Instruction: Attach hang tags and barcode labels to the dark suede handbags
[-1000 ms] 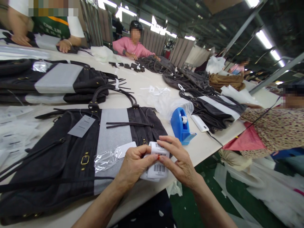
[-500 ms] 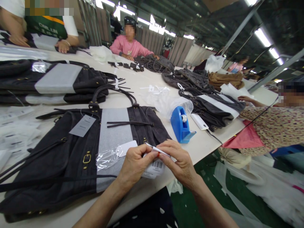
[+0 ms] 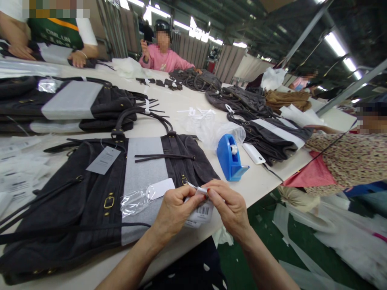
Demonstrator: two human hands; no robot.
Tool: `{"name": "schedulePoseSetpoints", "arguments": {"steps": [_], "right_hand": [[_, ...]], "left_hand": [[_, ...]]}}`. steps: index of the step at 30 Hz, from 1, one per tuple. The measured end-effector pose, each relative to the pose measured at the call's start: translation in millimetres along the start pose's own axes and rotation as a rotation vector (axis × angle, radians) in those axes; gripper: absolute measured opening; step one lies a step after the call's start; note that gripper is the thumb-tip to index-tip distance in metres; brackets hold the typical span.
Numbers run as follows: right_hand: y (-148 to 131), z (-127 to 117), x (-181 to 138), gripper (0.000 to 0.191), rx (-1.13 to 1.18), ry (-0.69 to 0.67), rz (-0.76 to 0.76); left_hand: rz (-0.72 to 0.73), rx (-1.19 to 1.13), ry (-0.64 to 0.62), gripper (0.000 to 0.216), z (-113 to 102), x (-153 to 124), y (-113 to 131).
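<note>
My left hand (image 3: 173, 211) and my right hand (image 3: 230, 207) meet at the table's front edge, both pinching a small white barcode label (image 3: 201, 211) that is folded between the fingertips. Just left of them lies a flat dark grey handbag (image 3: 90, 193) with a light grey paper band (image 3: 142, 173) round its middle, a grey hang tag (image 3: 103, 160) and gold buckles. A clear plastic sleeve with a white card (image 3: 148, 194) rests on the band, close to my left hand.
A blue tape dispenser (image 3: 229, 158) and a white power bank (image 3: 254, 154) stand to the right of the bag. More banded bags (image 3: 72, 102) lie behind and at the right (image 3: 272, 139). Loose labels (image 3: 18, 169) are at the left. Other people work around the white table (image 3: 178, 104).
The label has been folded over; a second ago it was held upright and flat. My hands have come slightly lower and closer together. The person in pink has raised a hand.
</note>
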State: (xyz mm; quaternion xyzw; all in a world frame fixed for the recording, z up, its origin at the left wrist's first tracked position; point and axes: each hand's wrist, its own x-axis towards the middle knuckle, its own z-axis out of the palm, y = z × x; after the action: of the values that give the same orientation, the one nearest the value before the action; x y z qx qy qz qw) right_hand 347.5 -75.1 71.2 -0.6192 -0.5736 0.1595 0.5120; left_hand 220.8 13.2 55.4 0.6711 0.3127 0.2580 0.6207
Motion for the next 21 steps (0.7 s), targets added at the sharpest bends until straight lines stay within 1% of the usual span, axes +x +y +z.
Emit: {"name": "schedulePoseSetpoints", "arguments": {"steps": [1, 3, 5, 6, 7, 9, 12, 15, 18, 19, 21], "right_hand": [[0.6, -0.4, -0.3, 0.018, 0.036, 0.052, 0.04], [1.2, -3.3, 1.2, 0.018, 0.146, 0.214, 0.114], [1.0, -9.9, 5.0, 0.019, 0.333, 0.38, 0.157], [0.9, -14.3, 6.8, 0.02, 0.435, 0.417, 0.17], [1.1, -19.1, 8.0, 0.022, 0.521, 0.411, 0.182], [2.9, -27.9, 6.4, 0.027, 0.606, 0.291, 0.214], [9.8, -33.9, -6.6, 0.031, 0.567, 0.065, 0.276], [16.2, -31.2, -24.2, 0.031, 0.525, -0.062, 0.333], [16.1, -24.3, -35.4, 0.029, 0.528, -0.127, 0.337], [15.1, -21.7, -37.3, 0.028, 0.52, -0.131, 0.326], [13.5, -17.3, -39.5, 0.028, 0.471, -0.091, 0.303]], "left_hand": [[0.0, -0.002, -0.003, 0.027, 1.0, -0.2, -0.4], [-0.003, 0.004, -0.005, 0.028, 2.8, -0.8, -0.7], [-0.002, 0.012, 0.003, 0.027, 4.1, -1.3, -0.8], [-0.002, 0.012, 0.009, 0.026, 4.6, -1.5, -0.9], [-0.005, 0.007, 0.014, 0.026, 4.9, -1.6, -1.1], [-0.022, -0.017, 0.012, 0.025, 5.4, -1.3, -2.3], [-0.037, -0.066, 0.002, 0.026, 6.8, 0.0, -5.3], [-0.012, -0.125, 0.035, 0.025, 10.8, 1.8, -7.7], [0.012, -0.231, 0.049, 0.028, 18.6, 4.2, -7.7], [0.02, -0.256, 0.049, 0.033, 21.9, 5.5, -7.4], [0.038, -0.262, 0.052, 0.043, 29.1, 8.9, -6.2]]}}
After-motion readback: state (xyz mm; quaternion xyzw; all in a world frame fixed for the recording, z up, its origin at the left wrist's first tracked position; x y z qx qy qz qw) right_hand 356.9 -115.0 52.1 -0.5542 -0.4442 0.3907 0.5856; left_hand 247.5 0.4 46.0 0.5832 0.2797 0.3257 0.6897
